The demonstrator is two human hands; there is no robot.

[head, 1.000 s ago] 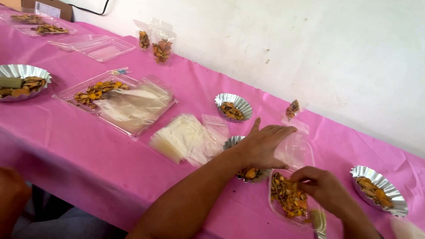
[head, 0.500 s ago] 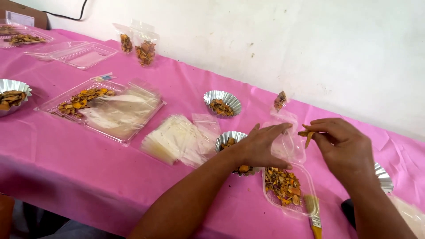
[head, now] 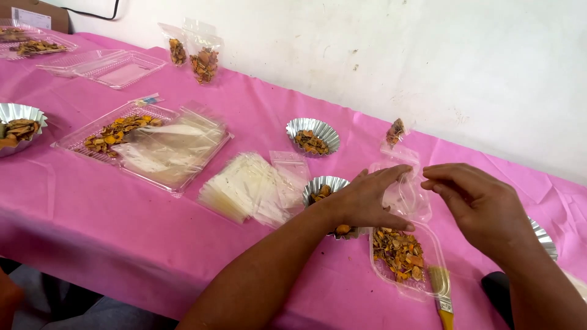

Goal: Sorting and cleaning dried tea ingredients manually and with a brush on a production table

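- The left hand (head: pixel 367 201) lies flat, fingers spread, on a small clear bag (head: pixel 405 192) near the right end of the counter (head: pixel 122 244), pinning it down over a clear tray of dried orange chips (head: pixel 400 253).
- The right hand (head: pixel 477 198) hovers just beside the bag's mouth, fingertips drawn together as if pinching; whether a chip sits between them I cannot tell.
- The bag under the hands looks nearly empty, so this one seems barely begun.
- Done, by the look of it: two filled bags (head: pixel 195 55) stand along the far edge by the wall, and another small filled bag (head: pixel 395 131) stands just beyond the hands.
- Left, as I judge it: a stack of empty bags (head: pixel 251 189) lies mid-counter, and chips remain in the tray, in the foil cups (head: pixel 313 135) and in a bigger tray (head: pixel 122 134) toward the left.
- A brush (head: pixel 441 293) rests at the tray's near edge.
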